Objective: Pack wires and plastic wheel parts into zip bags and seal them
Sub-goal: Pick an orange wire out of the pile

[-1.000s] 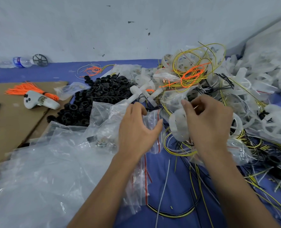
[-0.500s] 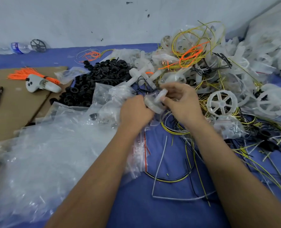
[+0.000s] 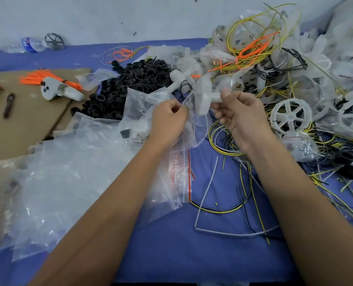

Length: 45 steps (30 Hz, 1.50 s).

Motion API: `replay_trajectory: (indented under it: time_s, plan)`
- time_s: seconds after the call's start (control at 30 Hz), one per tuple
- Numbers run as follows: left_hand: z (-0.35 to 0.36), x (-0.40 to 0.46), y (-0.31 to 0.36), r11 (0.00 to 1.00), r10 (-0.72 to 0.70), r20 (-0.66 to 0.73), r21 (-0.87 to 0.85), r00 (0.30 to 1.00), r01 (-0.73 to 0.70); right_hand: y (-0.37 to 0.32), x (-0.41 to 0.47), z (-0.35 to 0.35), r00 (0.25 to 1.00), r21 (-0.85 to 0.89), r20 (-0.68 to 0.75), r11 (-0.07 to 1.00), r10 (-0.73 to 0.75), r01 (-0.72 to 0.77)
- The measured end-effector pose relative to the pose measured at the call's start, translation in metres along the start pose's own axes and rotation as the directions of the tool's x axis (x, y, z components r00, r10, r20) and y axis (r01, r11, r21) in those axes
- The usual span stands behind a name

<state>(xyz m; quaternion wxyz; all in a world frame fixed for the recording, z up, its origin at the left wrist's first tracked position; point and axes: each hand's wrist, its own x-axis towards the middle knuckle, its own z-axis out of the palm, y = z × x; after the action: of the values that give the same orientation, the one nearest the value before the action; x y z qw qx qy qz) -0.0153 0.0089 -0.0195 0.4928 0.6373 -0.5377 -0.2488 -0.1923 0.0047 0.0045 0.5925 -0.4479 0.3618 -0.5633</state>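
Note:
My left hand (image 3: 168,120) pinches the open mouth of a clear zip bag (image 3: 189,131) at the centre. Just right of it, my right hand (image 3: 239,112) grips the axle of a translucent white plastic wheel (image 3: 203,98), which sits at the bag's opening. Another white spoked wheel (image 3: 291,116) lies to the right, beside a tangle of yellow, black and orange wires (image 3: 252,48). A loop of yellow and black wire (image 3: 219,209) lies on the blue cloth below my hands.
A pile of empty clear bags (image 3: 53,190) covers the left. Black rings (image 3: 134,87) are heaped behind them. On the cardboard (image 3: 16,131) at left lie a white controller (image 3: 57,90), orange ties and a dark tool (image 3: 8,105). A filled bag (image 3: 301,145) lies at right.
My right hand has lifted the white wheel off the heap and carried it left to the bag's mouth. My left hand has closed on the bag's edge.

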Motion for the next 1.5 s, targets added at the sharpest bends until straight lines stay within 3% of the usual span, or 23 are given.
replay_trajectory:
  time_s: [0.13,0.23,0.3,0.37,0.5,0.6,0.7,0.87,0.93,1.07,1.23,1.3,1.4,1.5]
  plan:
    - [-0.003,-0.004,0.005,0.993,0.015,-0.166,-0.109,0.986,-0.033,0.007,-0.001,-0.003,0.997,-0.399,-0.009,0.914,-0.081,0.07]
    - [-0.006,-0.005,0.012,0.979,0.092,-0.255,-0.151,0.963,-0.134,0.013,0.0,-0.002,0.962,-0.736,0.017,0.648,-0.273,0.197]
    - [-0.005,-0.009,0.017,0.968,0.178,-0.272,-0.126,0.946,-0.218,0.012,-0.002,0.002,0.934,-0.788,0.079,0.552,-0.349,0.273]
    - [-0.003,-0.014,0.02,0.948,0.28,-0.271,-0.071,0.921,-0.31,0.013,-0.004,0.006,0.933,-0.747,0.182,0.573,-0.312,0.337]
    - [0.0,-0.016,0.025,0.901,0.43,-0.245,0.055,0.869,-0.431,0.019,-0.008,0.013,0.955,-0.538,0.252,0.797,-0.156,0.272]
    - [0.004,-0.021,0.028,0.876,0.473,-0.218,0.015,0.853,-0.482,0.022,-0.008,0.017,0.969,-0.462,0.221,0.863,-0.112,0.205]
    - [0.009,-0.028,0.032,0.849,0.512,-0.168,-0.049,0.842,-0.526,0.025,-0.008,0.022,0.977,-0.278,0.198,0.952,-0.078,0.132]
    - [0.016,-0.036,0.036,0.81,0.56,-0.143,-0.111,0.816,-0.575,0.024,-0.008,0.021,0.949,0.06,0.312,0.996,0.037,-0.059]
    - [0.015,-0.037,0.036,0.809,0.561,-0.153,-0.107,0.814,-0.578,0.023,-0.009,0.019,0.936,0.033,0.348,0.998,0.047,-0.062]
    - [0.011,-0.032,0.033,0.82,0.562,-0.207,0.012,0.801,-0.572,0.024,-0.005,0.019,0.953,-0.275,0.269,0.937,-0.139,0.214]
    - [0.008,-0.027,0.029,0.873,0.488,-0.301,0.136,0.819,-0.469,0.023,-0.008,0.022,0.939,-0.308,0.317,0.921,-0.136,0.238]
    - [0.008,-0.029,0.03,0.849,0.527,-0.254,0.106,0.811,-0.518,0.021,-0.008,0.022,0.924,-0.338,0.35,0.9,-0.152,0.276]
    - [0.013,-0.036,0.037,0.722,0.691,-0.102,0.072,0.715,-0.688,0.025,-0.016,0.025,0.907,-0.42,0.406,0.859,-0.11,0.292]
    - [0.018,-0.042,0.04,0.672,0.739,-0.068,0.003,0.67,-0.741,0.037,-0.024,0.025,0.929,-0.441,0.343,0.849,-0.141,0.291]
